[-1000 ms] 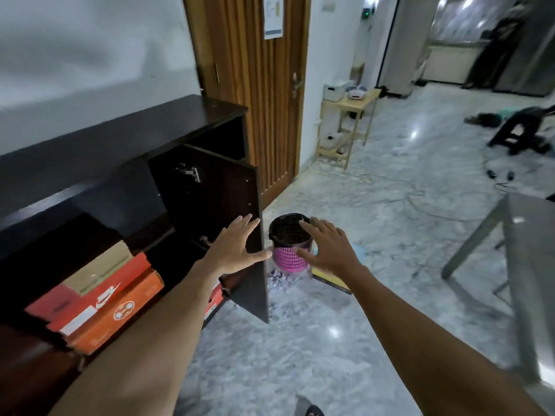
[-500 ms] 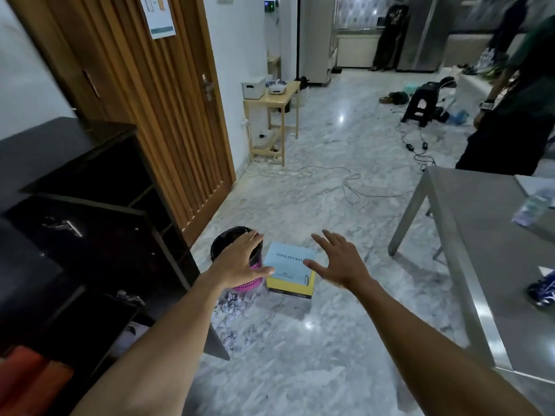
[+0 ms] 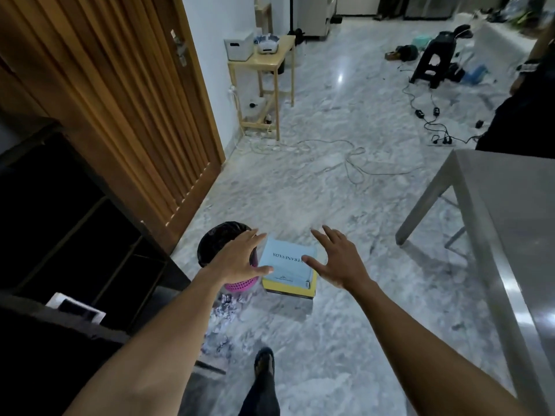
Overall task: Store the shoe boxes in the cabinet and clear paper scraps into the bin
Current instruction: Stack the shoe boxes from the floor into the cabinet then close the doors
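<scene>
A shoe box [image 3: 286, 265] with a light blue lid and yellow sides lies on the marble floor. To its left stands a pink bin [image 3: 222, 244] with a black liner. Crumpled paper scraps [image 3: 225, 310] lie on the floor in front of the bin. My left hand [image 3: 240, 259] hovers with spread fingers over the bin's right rim and the box's left edge. My right hand [image 3: 336, 259] hovers, fingers spread, at the box's right side. Neither hand holds anything. The dark cabinet [image 3: 75, 235] stands open on the left.
A wooden door [image 3: 120, 100] is behind the cabinet. A grey table [image 3: 504, 235] stands at the right. A small wooden side table [image 3: 264, 67], cables [image 3: 345, 157] and a black stool [image 3: 435, 64] are farther back. A person [image 3: 522, 115] stands at the far right. My foot [image 3: 264, 364] is below.
The view has swung from the cabinet's shoe boxes to the floor. Both hands have moved forward and down to either side of the blue-lidded box.
</scene>
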